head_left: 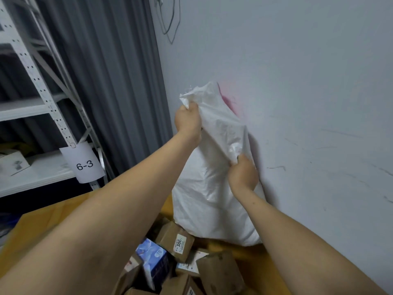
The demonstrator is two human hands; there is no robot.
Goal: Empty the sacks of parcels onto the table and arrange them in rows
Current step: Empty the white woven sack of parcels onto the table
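Parcels point(176, 243) piled | left hand point(188, 121) grips sack point(204, 188) top | right hand point(242, 173) grips lower

Both hands point(188, 120) point(242, 173) gripping white sack point(204, 188), parcels point(180, 241) below on table point(42, 226).

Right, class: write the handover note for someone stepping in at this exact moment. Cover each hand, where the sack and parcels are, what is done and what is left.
Left hand grips the top end of the white sack; right hand grips a fold lower down its side.
The sack stands on the yellow table, against the wall.
Parcels lie in a loose heap in front of it.
Done: some parcels are out on the table.
Left: shake out whatever remains inside (cannot tell), then arrange the parcels in rows.
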